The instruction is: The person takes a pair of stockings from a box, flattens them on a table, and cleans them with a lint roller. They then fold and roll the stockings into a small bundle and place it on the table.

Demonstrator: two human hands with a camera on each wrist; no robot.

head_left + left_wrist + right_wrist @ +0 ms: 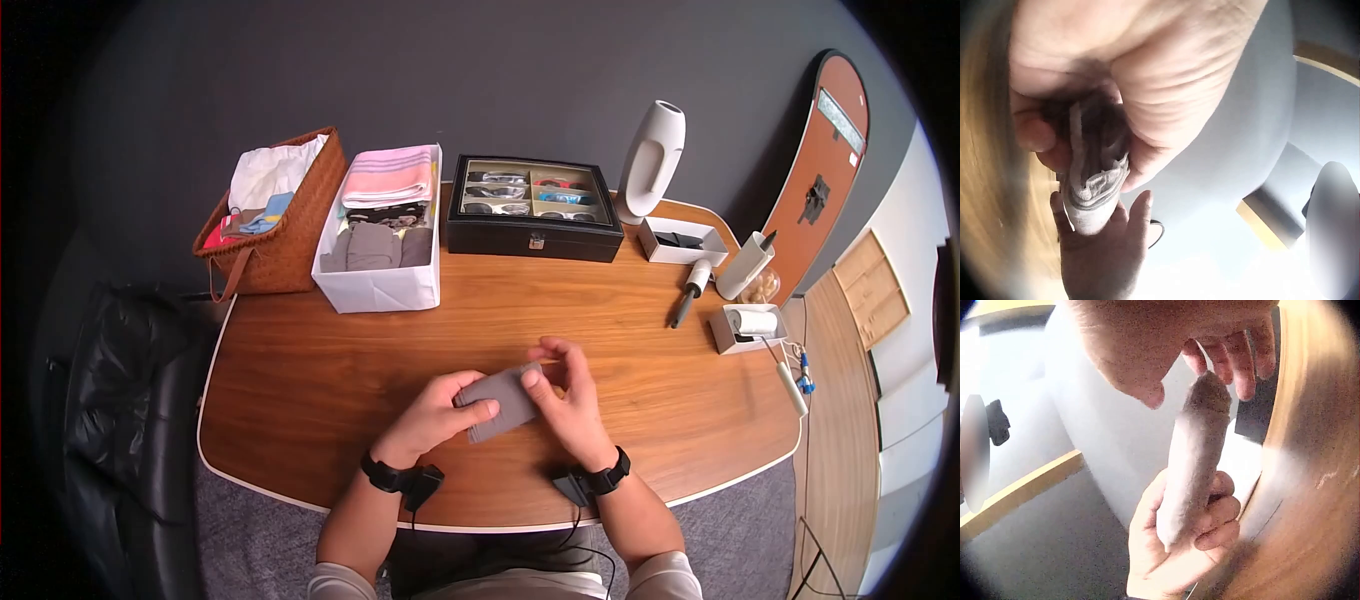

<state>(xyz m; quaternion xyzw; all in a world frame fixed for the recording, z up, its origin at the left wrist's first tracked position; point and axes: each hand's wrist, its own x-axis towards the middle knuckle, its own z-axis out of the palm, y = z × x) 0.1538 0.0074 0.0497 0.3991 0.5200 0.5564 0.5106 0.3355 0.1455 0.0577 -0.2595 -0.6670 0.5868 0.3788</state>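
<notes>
A folded grey cloth (505,404) is held above the table's front half by the left hand (430,415), its thumb on top. The right hand (575,405) is at the cloth's other end, with its thumb by the upper corner. In the left wrist view, the left hand (1141,69) grips the layered cloth (1092,206), and the right hand (1104,265) shows beyond it, fingers spread. From the right wrist, the right hand (1141,344) has loosely extended fingers around the tip of the thick bundle (1192,462), while the left hand (1166,565) wraps the lower end.
Behind the hands stand a wicker basket (275,255), a white box (385,290) of folded textiles and a black glasses case (530,240). To the right are a white vase (645,165), a lint roller (692,290) and small white trays (735,340). A black chair (120,400) is at left.
</notes>
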